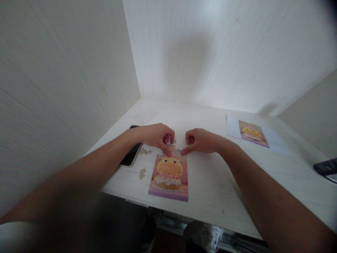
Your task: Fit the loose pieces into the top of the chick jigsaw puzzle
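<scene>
A small jigsaw puzzle [169, 177] showing a yellow duck-like figure on a pink ground lies near the front edge of the white table [216, 175]. My left hand [157, 135] and my right hand [200, 140] meet at the puzzle's top edge, fingers curled, index fingertips pressing down on pieces there. Whether either hand pinches a piece is hidden by the fingers. Two loose pieces, face down, lie left of the puzzle: a loose piece [145, 151] by the left wrist and another piece [142, 173] nearer me.
A dark phone [131, 154] lies under my left forearm. A paper sheet with the reference picture [253, 134] sits at the right rear. A dark device [326, 166] is at the far right edge. White walls enclose the table at left and back.
</scene>
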Demonstrator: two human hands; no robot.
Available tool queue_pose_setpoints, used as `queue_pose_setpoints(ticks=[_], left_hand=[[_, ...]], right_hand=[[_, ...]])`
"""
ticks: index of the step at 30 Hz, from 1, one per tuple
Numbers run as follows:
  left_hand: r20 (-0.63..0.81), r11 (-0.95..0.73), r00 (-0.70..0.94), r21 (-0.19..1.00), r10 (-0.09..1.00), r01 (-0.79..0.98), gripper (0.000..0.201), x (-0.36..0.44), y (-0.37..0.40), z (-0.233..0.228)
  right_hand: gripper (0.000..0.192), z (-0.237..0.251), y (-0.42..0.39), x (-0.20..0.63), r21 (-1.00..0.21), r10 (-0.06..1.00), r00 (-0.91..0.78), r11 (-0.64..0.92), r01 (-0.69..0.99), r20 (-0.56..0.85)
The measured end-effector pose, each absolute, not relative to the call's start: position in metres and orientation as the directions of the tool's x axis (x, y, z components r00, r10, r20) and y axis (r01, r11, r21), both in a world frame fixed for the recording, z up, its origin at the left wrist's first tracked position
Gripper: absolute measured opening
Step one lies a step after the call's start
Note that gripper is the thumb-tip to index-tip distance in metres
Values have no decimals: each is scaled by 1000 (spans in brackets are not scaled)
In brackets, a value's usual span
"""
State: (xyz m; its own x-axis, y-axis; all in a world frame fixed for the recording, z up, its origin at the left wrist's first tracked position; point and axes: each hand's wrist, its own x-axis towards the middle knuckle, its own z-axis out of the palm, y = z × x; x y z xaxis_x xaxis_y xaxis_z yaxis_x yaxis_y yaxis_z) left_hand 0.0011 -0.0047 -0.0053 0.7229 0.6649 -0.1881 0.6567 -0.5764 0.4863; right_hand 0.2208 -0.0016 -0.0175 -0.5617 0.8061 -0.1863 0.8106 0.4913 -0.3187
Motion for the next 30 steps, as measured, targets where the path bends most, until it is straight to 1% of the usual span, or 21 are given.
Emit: queue_pose_setpoints(ticks=[2,4,7,10,13,16,19,24,27,30], left_hand=[[-188,-581,726,485,661,654,47,1,-5,-5],[-187,-592,737,483,650,645,48,0,-5,-4],[-157,-614,750,480,642,626,41,-3,-4,-1],[-45,-635,721,438,691,636,32,-7,-1,2],[38,-665,706,375,707,646,33,-8,1,2],[18,-705,742,329,670,629,32,-4,0,-2],[11,-725,760,308,650,616,23,0,-2,-8],[31,-710,744,328,668,623,20,6,-4,-12],[11,-688,729,340,684,641,17,7,-5,-11],[-16,-657,712,373,702,656,14,7,-6,-10]], right_hand=[[47,-17,-2,220,-322,810,-554,482,815,-192],[47,-16,-3,220,-351,796,-571,486,801,-201],[46,-16,-2,221,-397,797,-577,479,783,-177],[40,-20,-1,218,-420,843,-533,458,784,-76],[28,-27,-2,212,-492,850,-524,478,727,52],[23,-33,-4,206,-549,836,-532,508,664,131],[22,-35,-5,204,-578,826,-545,516,633,141],[20,-32,-8,200,-623,802,-584,523,582,127],[17,-30,-10,197,-628,815,-559,517,582,152],[14,-31,-11,196,-656,816,-561,501,564,142]])
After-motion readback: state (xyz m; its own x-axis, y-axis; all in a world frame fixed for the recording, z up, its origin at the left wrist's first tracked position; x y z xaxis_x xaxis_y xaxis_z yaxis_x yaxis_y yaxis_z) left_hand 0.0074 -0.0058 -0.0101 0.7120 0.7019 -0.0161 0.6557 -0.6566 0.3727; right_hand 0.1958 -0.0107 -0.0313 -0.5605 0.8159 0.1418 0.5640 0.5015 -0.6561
